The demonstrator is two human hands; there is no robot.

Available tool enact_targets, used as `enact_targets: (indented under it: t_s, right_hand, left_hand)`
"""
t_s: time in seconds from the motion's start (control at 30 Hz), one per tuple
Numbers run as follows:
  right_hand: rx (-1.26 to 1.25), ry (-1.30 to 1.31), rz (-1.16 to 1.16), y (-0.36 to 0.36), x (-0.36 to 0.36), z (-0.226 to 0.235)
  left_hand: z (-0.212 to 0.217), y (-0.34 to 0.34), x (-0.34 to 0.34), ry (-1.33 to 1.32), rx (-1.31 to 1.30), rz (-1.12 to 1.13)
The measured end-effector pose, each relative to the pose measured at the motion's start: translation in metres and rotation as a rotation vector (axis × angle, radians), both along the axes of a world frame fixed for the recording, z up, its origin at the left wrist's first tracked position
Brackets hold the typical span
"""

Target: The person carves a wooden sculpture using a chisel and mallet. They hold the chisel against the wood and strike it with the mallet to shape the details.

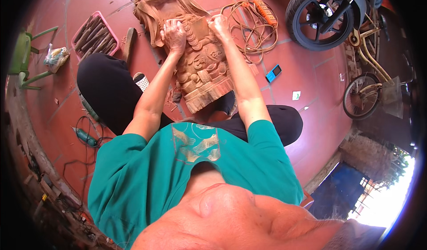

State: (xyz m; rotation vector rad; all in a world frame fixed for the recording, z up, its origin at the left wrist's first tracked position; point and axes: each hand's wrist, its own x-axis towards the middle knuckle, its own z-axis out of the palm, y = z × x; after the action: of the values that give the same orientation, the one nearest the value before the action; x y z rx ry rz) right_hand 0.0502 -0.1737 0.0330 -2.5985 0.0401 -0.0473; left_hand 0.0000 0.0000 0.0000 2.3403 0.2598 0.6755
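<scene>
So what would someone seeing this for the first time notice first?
The large carved pale-brown wooden figure lying on the red tiled floor at top centre, with the left hand and right hand pressed on it. Left of it sits a pink plastic tray of wood-handled chisels; a black motorbike wheel stands at top right.

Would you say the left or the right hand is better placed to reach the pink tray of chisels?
Probably left: the left hand rests on the wooden carving nearer the pink tray; the right hand lies farther away.
</scene>
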Motion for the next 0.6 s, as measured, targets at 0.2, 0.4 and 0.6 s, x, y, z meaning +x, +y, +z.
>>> enact_targets:
  t_s: [0.2, 0.4, 0.6]
  right_hand:
    - [0.075, 0.062, 0.141, -0.013, -0.013, 0.003]
    - [0.104, -0.259, -0.023, 0.009, -0.025, -0.007]
    - [0.014, -0.202, -0.084, 0.005, -0.002, -0.026]
  left_hand:
    - [-0.002, 0.001, 0.0, -0.015, 0.025, 0.027]
    - [0.0, 0.0, 0.003, -0.009, 0.053, 0.036]
    - [-0.002, -0.002, 0.003, -0.015, 0.037, 0.013]
